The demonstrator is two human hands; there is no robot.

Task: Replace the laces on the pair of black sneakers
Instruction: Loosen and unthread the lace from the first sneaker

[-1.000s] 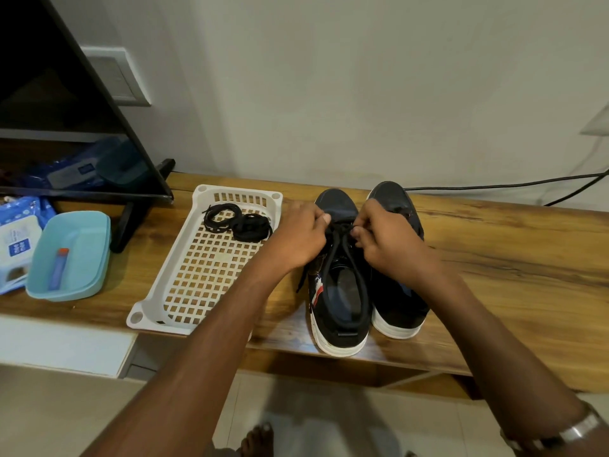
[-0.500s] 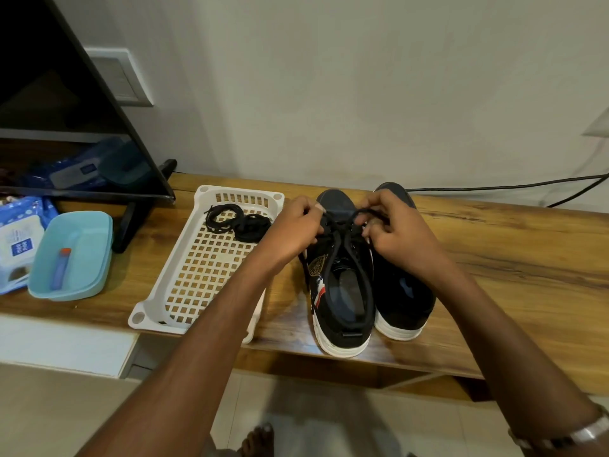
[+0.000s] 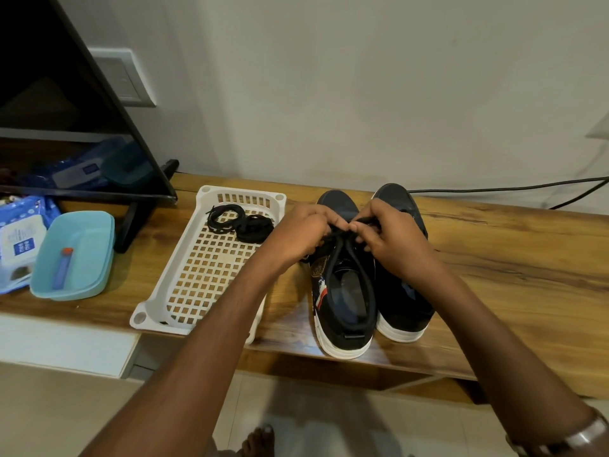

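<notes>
On wood-grain bench top [image 3: 494, 275], against pale wall: pair of black low-top sneakers with white soles, side by side, touching, toes toward wall, heels at near edge.
- Left black sneaker [image 3: 342, 301]: red-and-white mark on outer side, collar open, black lace [image 3: 341, 234] gathered over tongue.
- Right black sneaker [image 3: 403, 301]: upper largely hidden behind right hand.
- Left hand [image 3: 301, 232]: fingers curled, pinching black lace over left sneaker's tongue.
- Right hand [image 3: 384, 234]: fingers curled, pinching same lace from other side, fingertips nearly meeting those of left hand; metal watch band [image 3: 583, 437] at wrist.

Just left of sneakers: white plastic lattice tray [image 3: 197, 285], long side running toward wall, near corner at bench edge, partly under left forearm.
- In far end of tray: two coils of black spare laces [image 3: 240, 222], touching each other.

Further left: pale teal plastic tub [image 3: 95, 239], holding blue tube with orange cap [image 3: 61, 268]. Beside it, blue-and-white wipes packet [image 3: 19, 239]. Above, black flat screen [image 3: 49, 94] on black stand foot [image 3: 131, 222].

Behind sneakers, to right: black cable [image 3: 494, 189] along wall.
</notes>
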